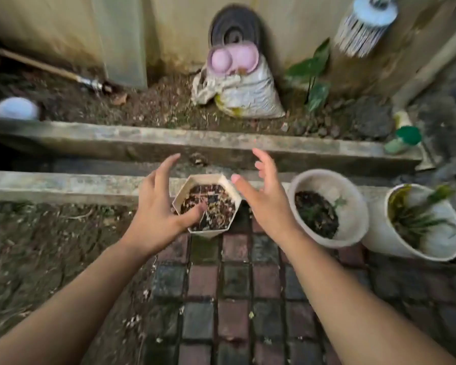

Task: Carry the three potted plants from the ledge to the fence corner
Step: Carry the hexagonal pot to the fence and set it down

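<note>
A cream hexagonal pot (183, 192) with soil and dry litter stands on the brick paving beside a low concrete curb (77, 185). My left hand (156, 206) hovers at its left side with fingers spread and the thumb lying across the near rim. My right hand (269, 201) is open at the pot's right side, apart from it. To the right stand two round white pots: one (337, 188) with dark soil and a tiny sprout, the other (379, 233) with a green spiky plant.
Beyond the curb runs a second concrete ledge (169, 140), then bare soil up to the fence (174, 25). A white sack (250, 96) with a pink dish (232, 59) leans there. A green-capped bottle (406, 138) lies at the right, a white bowl (16, 109) at the left.
</note>
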`<action>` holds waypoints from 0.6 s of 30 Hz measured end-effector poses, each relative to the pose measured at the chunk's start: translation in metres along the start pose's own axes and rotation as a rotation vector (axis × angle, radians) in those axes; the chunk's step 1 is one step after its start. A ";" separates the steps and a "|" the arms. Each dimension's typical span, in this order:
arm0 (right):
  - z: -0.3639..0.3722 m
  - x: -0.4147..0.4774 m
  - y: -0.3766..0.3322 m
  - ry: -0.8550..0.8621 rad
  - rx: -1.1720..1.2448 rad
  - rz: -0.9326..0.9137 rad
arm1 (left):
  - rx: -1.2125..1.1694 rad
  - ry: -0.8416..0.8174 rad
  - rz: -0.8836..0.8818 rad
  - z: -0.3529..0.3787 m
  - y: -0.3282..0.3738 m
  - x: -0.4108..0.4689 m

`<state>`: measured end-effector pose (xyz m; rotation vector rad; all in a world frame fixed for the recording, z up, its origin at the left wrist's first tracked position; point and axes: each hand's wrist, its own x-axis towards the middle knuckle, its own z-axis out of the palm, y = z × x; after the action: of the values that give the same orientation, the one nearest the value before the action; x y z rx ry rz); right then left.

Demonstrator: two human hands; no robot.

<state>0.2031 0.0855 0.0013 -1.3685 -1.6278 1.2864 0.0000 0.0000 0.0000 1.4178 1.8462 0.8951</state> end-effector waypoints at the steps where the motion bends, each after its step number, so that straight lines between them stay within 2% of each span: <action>1: 0.011 -0.006 0.019 -0.009 0.001 0.013 | -0.012 -0.003 -0.029 0.012 -0.016 -0.004; 6: 0.047 -0.015 0.128 0.005 -0.078 0.070 | 0.031 0.001 -0.082 0.070 -0.104 0.000; 10: 0.063 0.001 0.190 0.006 0.004 0.044 | 0.018 0.027 -0.008 0.108 -0.141 0.030; 12: 0.069 0.013 0.213 -0.013 0.092 0.014 | -0.023 0.104 0.064 0.125 -0.166 0.037; 15: 0.079 0.027 0.243 -0.031 0.209 -0.058 | -0.226 0.258 0.141 0.151 -0.205 0.028; 18: 0.092 0.032 0.257 -0.042 0.339 -0.144 | -0.293 0.318 0.175 0.177 -0.221 0.021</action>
<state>0.1964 0.0857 -0.2738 -1.0082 -1.4263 1.4342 0.0200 0.0027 -0.2835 1.3237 1.7356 1.4865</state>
